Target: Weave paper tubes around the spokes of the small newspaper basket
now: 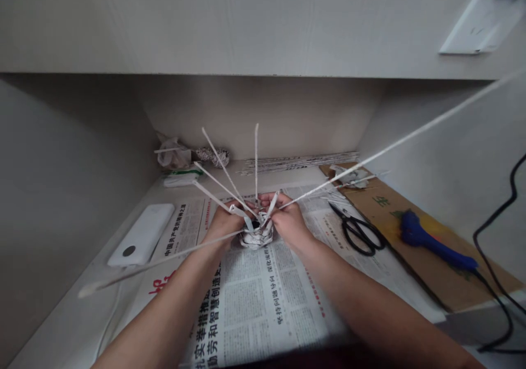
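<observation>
A small basket [257, 238] woven from rolled newspaper stands on spread newspaper in front of me. Thin white paper sticks fan up and outward from its rim. My left hand [225, 220] is closed around its left and far side, fingers partly hidden behind the sticks. From the right, my right hand [287, 218] is closed at the rim, with fingertips close to the left ones. A long paper strand [382, 153] runs from the right fingers up to the upper right. Another stick [164, 259] reaches out low to the left, over my left forearm.
Newspaper [255, 303] covers the shelf. Black scissors [361, 235] and a blue glue gun [435, 243] on cardboard [464, 292] lie right. A white power bank [142, 235] lies left. Paper rods [299, 162] and a woven piece [213, 155] sit at the back. A panel [255, 29] overhangs.
</observation>
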Tool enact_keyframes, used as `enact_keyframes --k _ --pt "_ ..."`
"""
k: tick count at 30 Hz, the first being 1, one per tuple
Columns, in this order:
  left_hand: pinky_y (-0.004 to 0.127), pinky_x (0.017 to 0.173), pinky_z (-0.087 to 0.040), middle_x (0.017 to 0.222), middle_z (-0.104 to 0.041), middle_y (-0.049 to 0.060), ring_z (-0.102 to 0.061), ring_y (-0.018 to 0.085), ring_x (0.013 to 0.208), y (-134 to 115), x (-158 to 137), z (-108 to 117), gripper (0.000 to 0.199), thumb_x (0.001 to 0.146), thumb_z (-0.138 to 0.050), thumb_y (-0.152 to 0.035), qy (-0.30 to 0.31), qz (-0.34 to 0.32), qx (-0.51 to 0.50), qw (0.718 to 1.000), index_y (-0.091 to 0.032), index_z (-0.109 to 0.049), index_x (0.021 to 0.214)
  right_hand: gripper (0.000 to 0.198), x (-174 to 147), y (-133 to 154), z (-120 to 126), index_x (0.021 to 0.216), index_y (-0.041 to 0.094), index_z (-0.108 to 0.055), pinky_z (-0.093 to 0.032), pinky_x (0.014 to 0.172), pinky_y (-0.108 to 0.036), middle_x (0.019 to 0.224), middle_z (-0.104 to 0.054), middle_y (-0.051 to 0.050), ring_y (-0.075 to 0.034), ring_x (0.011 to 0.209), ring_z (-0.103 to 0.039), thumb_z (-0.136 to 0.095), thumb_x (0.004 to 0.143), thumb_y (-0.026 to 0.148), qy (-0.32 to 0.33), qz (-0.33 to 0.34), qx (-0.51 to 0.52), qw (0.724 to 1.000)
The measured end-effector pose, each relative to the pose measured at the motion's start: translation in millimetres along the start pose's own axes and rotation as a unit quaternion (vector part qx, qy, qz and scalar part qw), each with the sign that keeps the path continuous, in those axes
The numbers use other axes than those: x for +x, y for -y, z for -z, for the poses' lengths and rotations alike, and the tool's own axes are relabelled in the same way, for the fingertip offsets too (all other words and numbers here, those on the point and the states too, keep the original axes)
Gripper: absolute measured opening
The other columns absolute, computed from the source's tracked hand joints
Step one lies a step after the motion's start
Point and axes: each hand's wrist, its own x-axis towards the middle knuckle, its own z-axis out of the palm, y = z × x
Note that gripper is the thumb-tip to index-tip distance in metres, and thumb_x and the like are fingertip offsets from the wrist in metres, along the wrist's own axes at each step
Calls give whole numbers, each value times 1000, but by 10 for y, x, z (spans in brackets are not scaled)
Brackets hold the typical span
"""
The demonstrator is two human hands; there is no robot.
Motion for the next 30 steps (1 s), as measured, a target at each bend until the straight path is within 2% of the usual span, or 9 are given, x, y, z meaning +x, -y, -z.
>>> enact_keyframes --k 6,11,16,19,22,26,30 --pt "29 57 -49 64 -69 3 -62 18 59 25 12 8 15 52 -76 -23 -10 -11 -2 1000 -18 -68 64 25 20 11 67 83 18 -73 -48 66 -27 76 -70 -2 -16 71 -62 -65 59 15 17 -16 -3 1000" --pt "28 57 -49 66 -70 4 -63 18 60 66 35 18 19 54 -78 -26 -19 -19 28 999 -17 -68 68 25 30 19 89 82 18 -73 -50 71 -28 78 -71 -2 -16 75 -64 -69 58 14 25 -6 1 1000" --pt "29 60 -50 73 -73 7 -64 18 61 34 27 19 34 57 -80 -31 67 -19 26 997 -13 -72 83 26 59 10 105 86 18 -72 -50 63 -28 78 -70 -3 -16 67 -63 -75 59 20 41 -12 13 999" --pt "30 62 -51 76 -74 10 -66 20 65 34 17 24 36 58 -81 -29 90 -15 22 996 -10 -73 88 26 72 25 112 86 17 -73 -50 64 -28 78 -71 -4 -16 69 -64 -77 61 25 56 2 9 998" --pt "31 61 -51 78 -74 11 -66 21 65 79 31 37 37 57 -82 -26 61 -19 21 998 -10 -74 90 29 104 66 133 86 16 -72 -51 64 -28 77 -71 -4 -17 70 -65 -79 60 28 47 -6 21 999" --pt "31 58 -50 74 -74 10 -65 21 62 149 89 49 39 58 -82 -28 -15 -31 2 999 -11 -74 92 35 179 150 236 87 18 -68 -53 61 -28 81 -69 -1 -15 63 -65 -81 59 35 -33 -29 61 997" --pt "32 59 -51 71 -72 9 -65 20 62 172 143 47 28 59 -80 -27 -89 -58 -44 993 -13 -75 82 41 218 218 340 92 22 -62 -55 62 -29 89 -67 1 -14 63 -66 -79 63 45 -82 -46 68 993"
